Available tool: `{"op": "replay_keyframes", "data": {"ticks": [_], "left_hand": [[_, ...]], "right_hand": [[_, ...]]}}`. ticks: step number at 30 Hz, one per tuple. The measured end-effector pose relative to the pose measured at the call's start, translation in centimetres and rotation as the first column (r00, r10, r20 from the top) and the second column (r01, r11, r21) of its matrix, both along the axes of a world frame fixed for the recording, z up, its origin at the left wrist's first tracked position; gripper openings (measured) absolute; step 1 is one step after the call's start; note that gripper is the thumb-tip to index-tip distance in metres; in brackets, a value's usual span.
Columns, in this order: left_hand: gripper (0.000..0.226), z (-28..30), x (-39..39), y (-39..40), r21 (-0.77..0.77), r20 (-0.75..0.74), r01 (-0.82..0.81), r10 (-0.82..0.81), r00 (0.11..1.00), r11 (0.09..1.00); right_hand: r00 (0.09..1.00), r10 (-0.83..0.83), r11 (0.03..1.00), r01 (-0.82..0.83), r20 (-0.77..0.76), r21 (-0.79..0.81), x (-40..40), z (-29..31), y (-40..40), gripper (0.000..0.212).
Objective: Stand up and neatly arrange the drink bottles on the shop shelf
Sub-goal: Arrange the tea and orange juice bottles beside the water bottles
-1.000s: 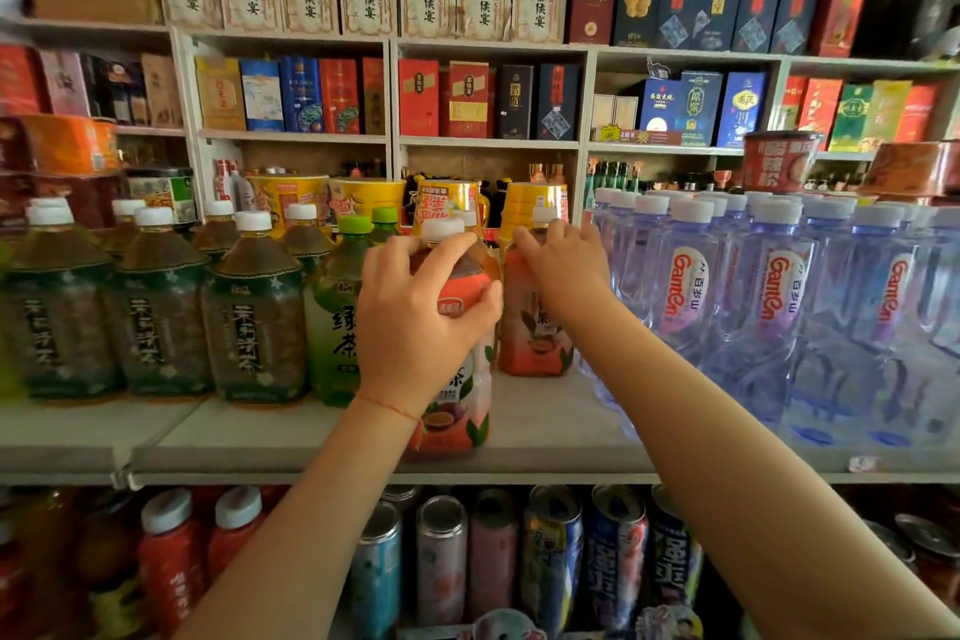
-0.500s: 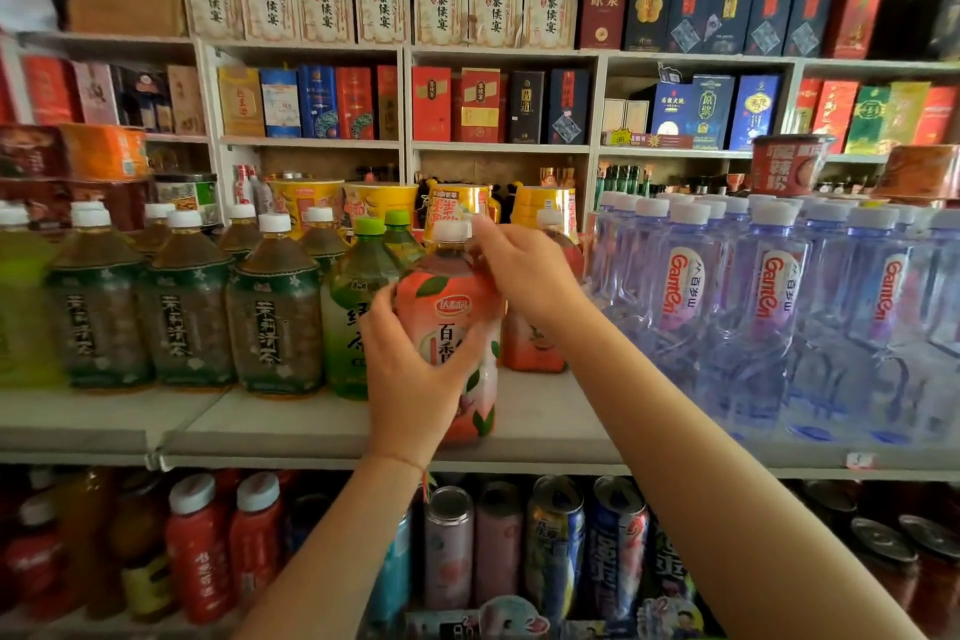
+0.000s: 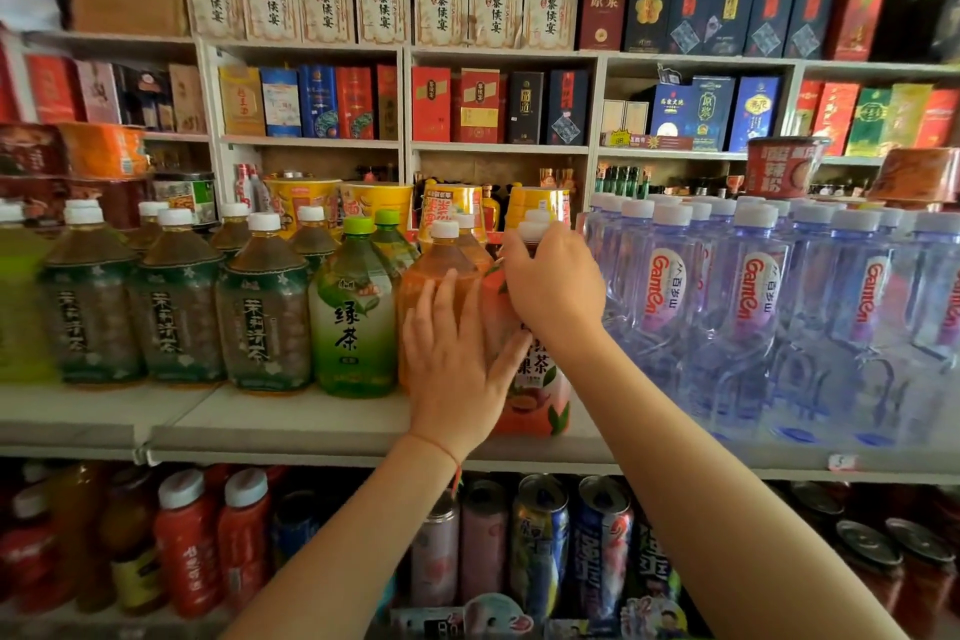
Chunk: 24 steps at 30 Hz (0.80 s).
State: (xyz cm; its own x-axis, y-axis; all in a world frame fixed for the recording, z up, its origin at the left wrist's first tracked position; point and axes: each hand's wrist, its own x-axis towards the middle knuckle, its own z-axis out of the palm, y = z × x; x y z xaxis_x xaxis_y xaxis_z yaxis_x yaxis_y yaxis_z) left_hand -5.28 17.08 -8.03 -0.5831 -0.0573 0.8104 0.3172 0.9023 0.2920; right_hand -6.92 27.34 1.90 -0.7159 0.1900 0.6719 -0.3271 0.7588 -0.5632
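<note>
While the left hand [image 3: 457, 364] lies flat, fingers [image 3: 441, 296] straight, against the orange tea bottle [image 3: 441, 270], the right hand [image 3: 553, 291] curls its fingers round the neck of the peach tea bottle [image 3: 535, 400]. Both bottles stand upright on the shelf [image 3: 291, 424], between the green tea bottle [image 3: 353, 322] and the water bottles [image 3: 748, 317].

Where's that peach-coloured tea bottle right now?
The peach tea bottle stands near the front edge of the middle shelf, centre of view, between an orange drink bottle and the water bottles, under both the left hand and right hand.
</note>
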Motion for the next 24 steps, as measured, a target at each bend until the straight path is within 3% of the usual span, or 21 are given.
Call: {"op": "replay_keyframes", "data": {"ticks": [2, 7, 11, 18, 21, 24], "left_hand": [[0.083, 0.2, -0.2, -1.4, -0.1, 0.06, -0.018, 0.025, 0.998, 0.995], [0.055, 1.2, -0.7, -3.8, -0.185, 0.077, -0.087, 0.103, 0.992, 0.979], [0.054, 0.9, -1.0, -4.4, -0.258, 0.043, -0.125, 0.141, 0.989, 0.958], [0.056, 0.4, -0.9, -3.9, -0.229, 0.056, -0.112, 0.128, 0.99, 0.967], [0.052, 0.9, -0.3, -3.1, -0.163, -0.014, -0.029, 0.027, 1.0, 0.986], [0.053, 2.4, 0.2, -1.0, 0.011, -0.007, 0.222, -0.222, 0.975, 0.975]], "right_hand": [[0.999, -0.036, 0.999, 0.036, -0.028, 0.002, -0.5, -0.2, 0.1, 0.042], [0.997, -0.075, 0.997, 0.075, -0.011, -0.015, -2.3, -0.2, 0.0, 0.041], [0.998, -0.069, 0.997, 0.069, 0.004, -0.031, -3.3, -0.1, 0.0, 0.042], [0.996, -0.081, 0.995, 0.08, -0.035, -0.054, -4.3, -0.5, -0.1, 0.041], [0.997, -0.048, 0.997, 0.044, -0.065, -0.065, -4.4, -0.9, 0.1, 0.04], [0.995, 0.01, 0.994, -0.021, -0.102, -0.11, -4.6, -1.7, 0.4, 0.04]]}}
